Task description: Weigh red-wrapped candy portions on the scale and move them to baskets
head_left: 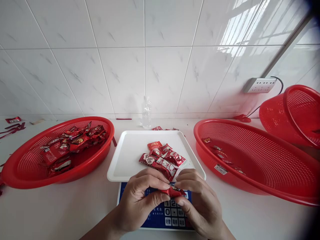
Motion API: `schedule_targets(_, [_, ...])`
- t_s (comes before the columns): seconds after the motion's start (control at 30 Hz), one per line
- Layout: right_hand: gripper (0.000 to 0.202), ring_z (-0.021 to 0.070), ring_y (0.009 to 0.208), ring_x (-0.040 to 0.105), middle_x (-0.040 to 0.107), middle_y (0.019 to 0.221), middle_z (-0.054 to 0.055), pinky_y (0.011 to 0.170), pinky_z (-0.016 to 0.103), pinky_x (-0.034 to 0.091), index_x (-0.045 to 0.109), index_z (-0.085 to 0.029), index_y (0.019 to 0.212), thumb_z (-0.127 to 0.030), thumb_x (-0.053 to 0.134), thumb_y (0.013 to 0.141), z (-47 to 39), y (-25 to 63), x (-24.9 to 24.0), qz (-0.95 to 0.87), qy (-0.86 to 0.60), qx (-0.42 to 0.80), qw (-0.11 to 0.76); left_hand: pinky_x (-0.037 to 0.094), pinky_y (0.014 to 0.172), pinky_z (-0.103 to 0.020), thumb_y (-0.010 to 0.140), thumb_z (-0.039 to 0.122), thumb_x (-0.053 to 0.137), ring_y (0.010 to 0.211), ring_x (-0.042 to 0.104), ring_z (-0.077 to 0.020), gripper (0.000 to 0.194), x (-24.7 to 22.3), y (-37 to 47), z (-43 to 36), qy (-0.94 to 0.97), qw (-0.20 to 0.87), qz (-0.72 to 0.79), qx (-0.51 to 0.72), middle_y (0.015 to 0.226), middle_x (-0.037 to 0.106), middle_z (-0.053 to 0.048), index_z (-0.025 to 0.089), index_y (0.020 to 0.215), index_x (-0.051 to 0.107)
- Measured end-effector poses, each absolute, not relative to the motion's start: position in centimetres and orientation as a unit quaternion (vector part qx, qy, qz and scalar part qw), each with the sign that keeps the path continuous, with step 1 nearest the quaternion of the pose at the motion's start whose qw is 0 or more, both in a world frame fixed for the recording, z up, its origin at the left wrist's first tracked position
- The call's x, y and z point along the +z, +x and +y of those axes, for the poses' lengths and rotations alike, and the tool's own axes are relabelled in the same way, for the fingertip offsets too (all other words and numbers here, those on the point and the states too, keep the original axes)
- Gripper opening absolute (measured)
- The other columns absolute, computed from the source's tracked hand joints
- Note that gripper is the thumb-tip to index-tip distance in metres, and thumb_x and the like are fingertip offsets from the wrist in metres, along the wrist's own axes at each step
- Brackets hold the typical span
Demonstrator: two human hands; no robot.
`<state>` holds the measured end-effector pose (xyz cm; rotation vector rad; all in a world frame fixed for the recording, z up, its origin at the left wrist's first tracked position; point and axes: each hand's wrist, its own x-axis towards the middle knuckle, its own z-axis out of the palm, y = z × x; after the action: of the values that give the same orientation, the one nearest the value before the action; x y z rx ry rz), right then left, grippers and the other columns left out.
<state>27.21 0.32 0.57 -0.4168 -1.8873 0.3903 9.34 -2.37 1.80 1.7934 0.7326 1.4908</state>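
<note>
Together, both hands [172,200] around candy packet [173,191]

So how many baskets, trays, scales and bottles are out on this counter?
Red baskets: 3, at left, at right and tipped at far right
White tray: 1
Scale: 1
Clear bottle: 1
Total: 6

We are seeing glossy foil wrappers [163,160], a smooth white plastic tray [130,150] — red perforated plastic baskets [262,156] — shiny wall tiles [120,66].
</note>
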Motion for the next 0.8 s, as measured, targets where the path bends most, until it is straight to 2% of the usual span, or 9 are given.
schedule_targets(0.2, [0.011,0.0161,0.075,0.058,0.062,0.08,0.004,0.066,0.033,0.05,0.058,-0.019,0.1,-0.022,0.05,0.095,0.18,27.21,0.8,-0.806,-0.16,0.14,0.553,0.054,0.072,-0.022,0.084,0.016,0.066,0.079,0.064,-0.0111,0.011,1.99,9.5,-2.59,0.683,0.328,0.28,0.59,0.084,0.066,-0.001,0.023,0.09,0.07])
schedule_targets(0.5, [0.01,0.0167,0.071,0.058,0.061,0.077,0.003,0.063,0.034,0.05,0.06,-0.021,0.097,-0.021,0.05,0.094,-0.17,27.0,0.79,-0.786,-0.157,0.165,0.575,0.055,0.071,-0.026,0.087,0.022,0.063,0.077,0.063,-0.0135,0.007,2.21,9.78,-3.0,0.68,0.318,0.279,0.598,0.08,0.065,-0.002,0.023,0.089,0.069])
schedule_targets(0.8, [0.02,0.0182,0.077,0.059,0.063,0.084,0.005,0.066,0.036,0.051,0.06,-0.021,0.109,-0.014,0.051,0.092,0.2,27.49,0.19,-0.798,-0.158,0.141,0.564,0.056,0.073,-0.024,0.086,0.018,0.062,0.081,0.065,-0.0137,0.02,2.23,9.42,-2.88,0.764,0.158,0.271,0.563,0.091,0.065,-0.005,0.02,0.106,0.062])
